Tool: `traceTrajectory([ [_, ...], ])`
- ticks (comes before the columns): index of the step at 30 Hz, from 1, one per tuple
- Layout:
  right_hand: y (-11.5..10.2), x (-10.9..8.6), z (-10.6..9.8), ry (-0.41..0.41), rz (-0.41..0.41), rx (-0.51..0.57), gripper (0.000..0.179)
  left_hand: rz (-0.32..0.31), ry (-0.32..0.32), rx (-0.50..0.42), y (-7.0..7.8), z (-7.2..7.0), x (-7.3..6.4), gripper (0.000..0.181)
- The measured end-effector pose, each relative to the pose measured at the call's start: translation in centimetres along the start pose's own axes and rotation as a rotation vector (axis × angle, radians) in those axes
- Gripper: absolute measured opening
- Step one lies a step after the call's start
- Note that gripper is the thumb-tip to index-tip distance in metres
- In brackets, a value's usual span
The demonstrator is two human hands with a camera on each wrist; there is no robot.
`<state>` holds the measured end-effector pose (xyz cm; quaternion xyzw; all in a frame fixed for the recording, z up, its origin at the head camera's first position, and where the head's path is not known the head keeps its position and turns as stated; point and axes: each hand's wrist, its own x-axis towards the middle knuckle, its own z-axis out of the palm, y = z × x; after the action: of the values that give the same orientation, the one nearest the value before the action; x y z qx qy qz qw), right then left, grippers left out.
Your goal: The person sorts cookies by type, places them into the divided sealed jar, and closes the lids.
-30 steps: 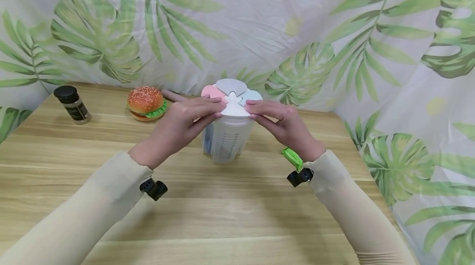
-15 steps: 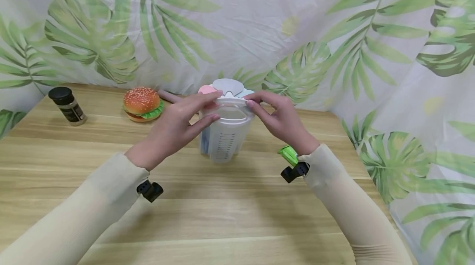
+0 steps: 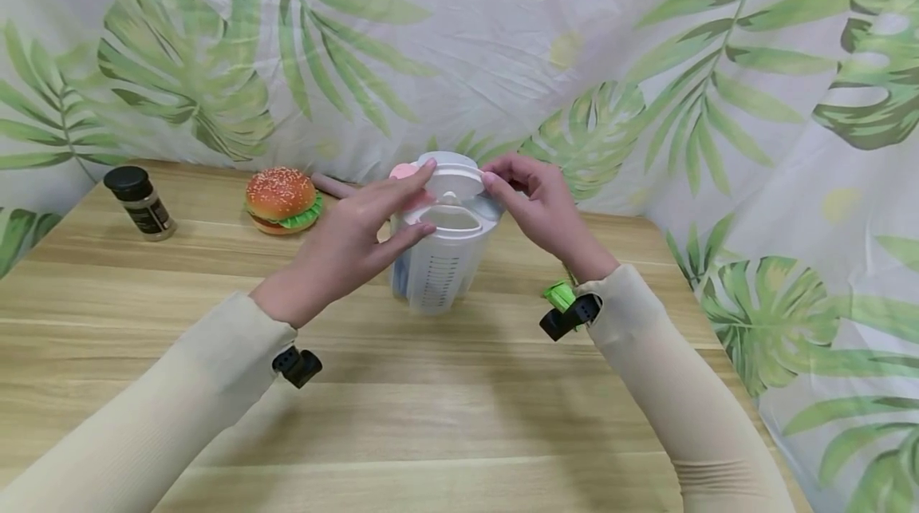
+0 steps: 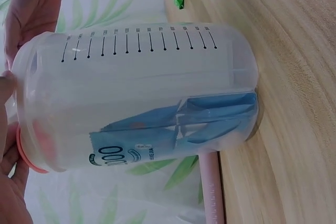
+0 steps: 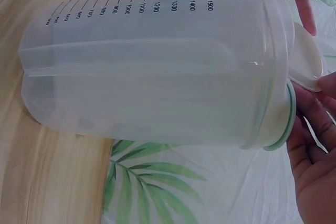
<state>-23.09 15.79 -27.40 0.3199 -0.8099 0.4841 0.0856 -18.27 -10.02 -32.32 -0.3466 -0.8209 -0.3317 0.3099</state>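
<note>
A clear plastic storage canister with measuring marks stands upright on the table, under a petal-shaped lid. Its near white flap is swung up, baring an opening. My right hand pinches the raised flap's right edge between thumb and fingers. My left hand rests at the lid's left side with fingers extended, by the pink flap. In the right wrist view a green-edged flap lies below the raised one. A blue packet sits inside one compartment.
To the left are a toy hamburger and a black-capped spice jar. A pinkish rod lies behind my left hand. A green-wrapped piece lies near my right wrist. A leaf-print cloth hangs behind the table.
The white flap has gone from lying flat to standing up, uncovering the opening. My right hand has risen with it; my left fingers have spread apart at the lid's left side.
</note>
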Motion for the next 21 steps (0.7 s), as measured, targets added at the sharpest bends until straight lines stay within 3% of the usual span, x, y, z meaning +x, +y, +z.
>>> traceTrajectory([
  [12, -0.18, 0.28, 0.09, 0.001, 0.072, 0.070, 0.018, -0.071, -0.036, -0.012, 0.45, -0.33, 0.33, 0.078],
  [21, -0.20, -0.06, -0.06, -0.012, 0.049, 0.047, 0.019, -0.037, -0.017, -0.037, 0.37, -0.33, 0.43, 0.082],
])
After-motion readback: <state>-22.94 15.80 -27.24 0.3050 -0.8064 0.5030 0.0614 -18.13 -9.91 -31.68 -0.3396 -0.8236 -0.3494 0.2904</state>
